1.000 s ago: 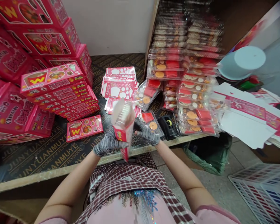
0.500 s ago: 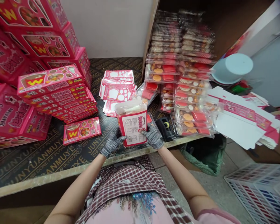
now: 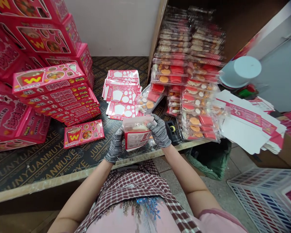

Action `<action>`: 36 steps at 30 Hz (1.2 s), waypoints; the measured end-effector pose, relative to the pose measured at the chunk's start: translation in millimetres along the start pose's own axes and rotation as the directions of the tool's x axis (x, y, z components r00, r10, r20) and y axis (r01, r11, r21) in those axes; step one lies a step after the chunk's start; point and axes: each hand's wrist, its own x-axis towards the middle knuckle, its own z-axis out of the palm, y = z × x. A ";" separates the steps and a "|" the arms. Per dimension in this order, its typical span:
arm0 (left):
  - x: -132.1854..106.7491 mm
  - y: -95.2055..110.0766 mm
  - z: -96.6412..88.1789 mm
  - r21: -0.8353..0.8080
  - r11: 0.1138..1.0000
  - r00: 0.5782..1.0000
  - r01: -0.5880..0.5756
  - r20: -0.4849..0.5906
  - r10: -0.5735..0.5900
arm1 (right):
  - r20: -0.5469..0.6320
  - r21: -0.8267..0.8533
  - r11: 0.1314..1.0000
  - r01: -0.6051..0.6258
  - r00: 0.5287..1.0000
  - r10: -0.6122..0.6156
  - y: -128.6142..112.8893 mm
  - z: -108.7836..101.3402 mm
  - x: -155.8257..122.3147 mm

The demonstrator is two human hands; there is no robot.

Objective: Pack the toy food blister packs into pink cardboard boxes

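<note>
A pink and white printed box (image 3: 137, 139) is held between my gloved hands over the table's front edge. Its printed back tilts toward me, and the end flap stands up at the top, with a clear plastic pack partly showing inside. My left hand (image 3: 115, 145) grips the box's left side, fingers along the edge. My right hand (image 3: 160, 131) holds the upper right corner, with thumb and fingers at the flap. Just beyond the box lie flat pink cards with white cut-outs (image 3: 122, 94). A filled pink box (image 3: 84, 133) lies flat to the left.
Stacked pink boxes (image 3: 55, 87) and larger cartons (image 3: 12, 113) fill the left. Clear packs of coloured pieces (image 3: 196, 100) are piled at the right, beside a black tape dispenser (image 3: 172, 131). Flat white cartons (image 3: 247, 126) lie further right; below is a green-lined bin (image 3: 208, 160).
The box has tipped back, so its open top now faces me more. My right hand has moved up from its lower front to the flap corner; my left has shifted up its side.
</note>
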 end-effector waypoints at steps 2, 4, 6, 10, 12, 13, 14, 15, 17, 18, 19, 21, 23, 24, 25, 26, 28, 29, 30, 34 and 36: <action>0.8 12.4 8.7 -0.074 0.995 0.998 0.059 -0.006 -0.060 | 0.033 -0.009 1.000 0.008 0.999 -0.007 -1.9 4.1 -2.1; 2.0 23.4 13.6 -0.086 0.988 0.990 0.125 0.073 -0.119 | 0.052 -0.005 1.000 0.026 0.998 -0.026 -4.2 6.5 -2.4; 4.4 31.4 14.4 -0.073 0.988 0.988 0.132 0.093 -0.125 | 0.066 0.032 0.999 0.044 0.997 -0.046 -6.0 7.8 -2.8; 10.6 40.6 8.5 0.029 0.999 1.000 0.023 -0.015 -0.023 | 0.104 0.256 0.964 -0.071 0.994 0.046 -3.9 11.2 -9.9; 11.8 42.8 5.6 0.104 0.994 0.998 -0.027 -0.056 0.033 | 0.140 0.318 0.938 -0.138 0.985 0.097 -0.8 14.9 -15.2; 11.4 43.2 4.9 0.129 0.990 0.994 -0.057 -0.089 0.069 | 0.147 0.316 0.938 -0.144 0.984 0.102 0.6 17.5 -17.7; 10.3 42.9 5.1 0.140 0.986 0.986 -0.090 -0.128 0.108 | 0.130 0.297 0.946 -0.130 0.987 0.094 1.6 20.4 -19.8; 8.7 41.9 5.9 0.135 0.983 0.976 -0.122 -0.166 0.143 | 0.081 0.271 0.958 -0.098 0.994 0.079 2.2 23.6 -21.5; 4.1 38.4 9.2 0.094 0.982 0.960 -0.163 -0.215 0.180 | -0.054 0.211 0.977 -0.020 0.998 0.032 2.1 30.2 -24.0; 1.6 36.3 11.1 0.067 0.981 0.958 -0.181 -0.216 0.191 | -0.119 0.192 0.981 0.015 0.993 0.008 1.5 33.2 -24.8; -0.5 34.4 12.7 0.046 0.979 0.957 -0.200 -0.202 0.206 | -0.168 0.184 0.982 0.042 0.986 -0.011 0.5 35.6 -25.4; -3.0 32.0 14.1 0.044 0.969 0.956 -0.243 -0.157 0.247 | -0.210 0.170 0.983 0.075 0.977 -0.038 -2.4 38.3 -25.4; -2.8 32.4 12.7 0.098 0.959 0.956 -0.268 -0.096 0.277 | -0.216 0.110 0.990 0.086 0.975 -0.061 -6.2 37.5 -24.0; -2.1 33.5 11.1 0.136 0.954 0.958 -0.267 -0.066 0.278 | -0.211 0.069 0.993 0.091 0.975 -0.075 -8.1 36.1 -22.9; -1.3 35.0 9.2 0.171 0.949 0.960 -0.264 -0.044 0.275 | -0.200 0.033 0.995 0.098 0.976 -0.089 -9.8 34.2 -21.7; -0.7 36.8 6.9 0.202 0.944 0.962 -0.262 -0.029 0.273 | -0.183 0.011 0.994 0.105 0.978 -0.101 -11.1 31.9 -20.5; -0.9 40.1 0.9 0.271 0.925 0.960 -0.265 -0.012 0.279 | -0.139 0.003 0.993 0.114 0.984 -0.113 -12.1 26.4 -18.9; -1.8 41.4 -3.1 0.319 0.907 0.957 -0.277 0.006 0.290 | -0.111 0.006 0.993 0.114 0.987 -0.113 -11.6 23.3 -18.5; -3.0 42.3 -8.1 0.375 0.877 0.950 -0.301 0.036 0.311 | -0.082 0.009 0.994 0.112 0.990 -0.111 -10.4 20.0 -18.5; -6.1 41.6 -31.4 0.563 0.609 0.825 -0.558 0.299 0.479 | 0.122 -0.027 0.983 0.181 0.977 -0.176 -0.7 6.6 -20.7; -3.1 39.2 -36.7 0.573 0.424 0.701 -0.702 0.450 0.553 | 0.223 -0.032 0.953 0.301 0.932 -0.287 3.9 3.1 -22.5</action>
